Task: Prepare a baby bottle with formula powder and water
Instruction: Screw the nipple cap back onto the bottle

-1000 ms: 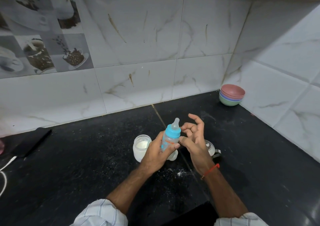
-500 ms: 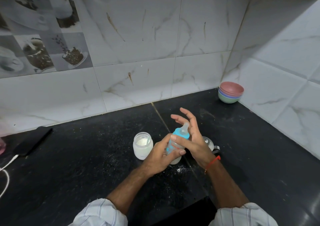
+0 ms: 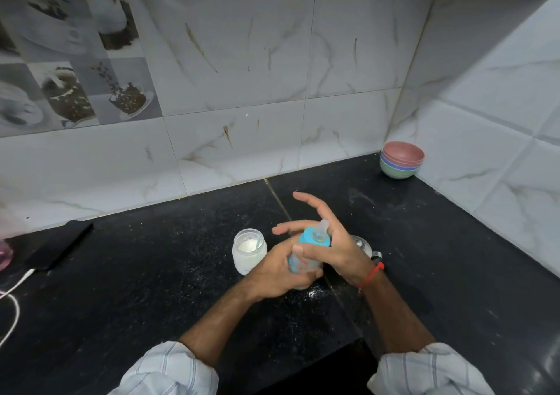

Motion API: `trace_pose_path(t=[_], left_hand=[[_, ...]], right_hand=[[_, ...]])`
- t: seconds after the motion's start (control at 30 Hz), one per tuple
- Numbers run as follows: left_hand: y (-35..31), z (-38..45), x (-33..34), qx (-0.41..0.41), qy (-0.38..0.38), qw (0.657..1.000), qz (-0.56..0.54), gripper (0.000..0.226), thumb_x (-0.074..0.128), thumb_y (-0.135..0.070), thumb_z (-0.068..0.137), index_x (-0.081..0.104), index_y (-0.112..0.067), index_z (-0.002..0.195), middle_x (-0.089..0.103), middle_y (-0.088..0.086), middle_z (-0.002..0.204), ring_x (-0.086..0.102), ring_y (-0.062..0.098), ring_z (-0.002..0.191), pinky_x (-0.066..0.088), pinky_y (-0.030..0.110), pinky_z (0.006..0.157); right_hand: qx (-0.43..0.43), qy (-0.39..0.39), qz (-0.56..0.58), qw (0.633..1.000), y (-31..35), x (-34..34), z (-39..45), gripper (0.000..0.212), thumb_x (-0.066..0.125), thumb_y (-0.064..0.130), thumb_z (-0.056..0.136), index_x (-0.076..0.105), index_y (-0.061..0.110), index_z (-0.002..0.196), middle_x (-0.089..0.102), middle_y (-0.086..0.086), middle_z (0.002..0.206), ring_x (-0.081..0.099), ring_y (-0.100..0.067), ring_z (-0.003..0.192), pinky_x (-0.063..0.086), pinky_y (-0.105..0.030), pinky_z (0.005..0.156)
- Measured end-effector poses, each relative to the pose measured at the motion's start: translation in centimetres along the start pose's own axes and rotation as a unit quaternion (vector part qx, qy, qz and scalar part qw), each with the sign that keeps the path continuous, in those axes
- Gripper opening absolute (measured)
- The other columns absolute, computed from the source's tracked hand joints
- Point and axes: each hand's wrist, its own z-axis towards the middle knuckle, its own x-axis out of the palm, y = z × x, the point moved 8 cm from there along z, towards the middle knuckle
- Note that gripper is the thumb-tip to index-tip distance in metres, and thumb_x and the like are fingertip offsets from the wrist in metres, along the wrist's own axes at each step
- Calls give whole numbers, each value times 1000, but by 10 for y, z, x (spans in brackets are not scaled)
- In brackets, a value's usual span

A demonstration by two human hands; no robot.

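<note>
The baby bottle [image 3: 313, 238], with a blue collar and clear teat, is held just above the black counter [image 3: 151, 273], tilted toward me. My left hand [image 3: 278, 273] grips its lower body. My right hand [image 3: 330, 243] lies against the collar's right side, thumb across the front of the bottle, fingers stretched out straight to the left. An open glass jar of white formula powder [image 3: 249, 250] with a clear scoop in it stands just left of the bottle. Spilled powder [image 3: 312, 293] dots the counter below my hands.
A small metal kettle or pot [image 3: 362, 244] sits partly hidden behind my right wrist. Stacked coloured bowls [image 3: 401, 164] stand in the back right corner. A dark phone [image 3: 60, 246] with a white cable [image 3: 12, 303] lies at the left. Tiled walls close in the back and right.
The bottle has tipped toward me and dropped lower. My right hand has moved from beside the teat onto the collar, fingers now spread straight leftward. My left hand keeps its grip.
</note>
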Motion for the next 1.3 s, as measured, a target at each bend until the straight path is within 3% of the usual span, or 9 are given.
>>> trace_pose_path(t=[0.07,0.23,0.33,0.47,0.6,0.77,0.93,1.03,1.3], left_hand=[[-1,1,4,-10,2,1000,16,41,79,-26,82,66,-50,113,75,-11,101,72,9,95,62,32,82],[-6,4,-6,28,-107,992,65,48,85,-41,75,63,-42,117,76,-13,107,76,8,97,62,27,79],[-7,2,-10,18,-80,996,37,49,83,-26,75,65,-51,113,77,-7,105,76,15,95,64,42,80],[-8,1,-1,-14,-13,1000,3,49,76,-17,72,66,-55,102,71,-13,81,68,3,71,54,23,60],[-12,7,-2,-22,-85,995,48,41,77,-32,66,68,-42,104,77,-12,87,74,7,79,61,35,71],[-26,4,-6,25,-150,980,130,49,73,-50,69,52,-60,113,72,-28,96,71,-7,90,54,11,71],[-22,8,-13,7,-136,981,135,57,80,-43,71,55,-54,120,76,-13,107,74,3,97,63,30,83],[-16,11,-17,-14,-140,983,120,56,80,-43,72,61,-33,124,75,-9,107,74,10,98,63,45,86],[-15,12,-16,-11,-124,986,112,67,85,-42,71,47,-52,125,69,-19,111,72,8,101,63,39,85]], right_hand=[[3,-37,-11,999,3,-2,2,64,73,9,92,48,25,149,80,-13,107,70,-30,122,54,-46,107],[42,-352,-65,933,-6,-7,-7,27,75,27,82,70,36,107,81,-1,85,79,-19,87,63,-54,88],[10,-257,-60,964,-2,-4,-1,42,80,30,82,65,42,119,80,-4,91,77,-21,100,60,-54,96],[-29,-61,-24,997,9,1,3,61,79,14,87,55,31,140,80,-8,97,69,-34,121,48,-53,112],[-18,-252,-23,967,9,-11,2,25,73,17,85,73,34,103,80,0,85,78,-26,100,62,-51,91],[-24,-413,-101,905,11,-11,-12,23,69,43,81,66,42,104,79,1,80,78,-13,79,64,-46,82],[-99,-324,-98,936,23,-7,-7,65,80,33,82,45,42,136,73,1,94,75,-22,94,61,-40,90],[-135,-241,-139,951,23,-9,-6,62,79,22,86,44,36,136,72,3,108,73,-25,110,59,-49,97],[-88,-147,-197,965,13,-17,-7,86,85,35,86,31,41,152,64,6,131,67,-25,122,59,-47,101]])
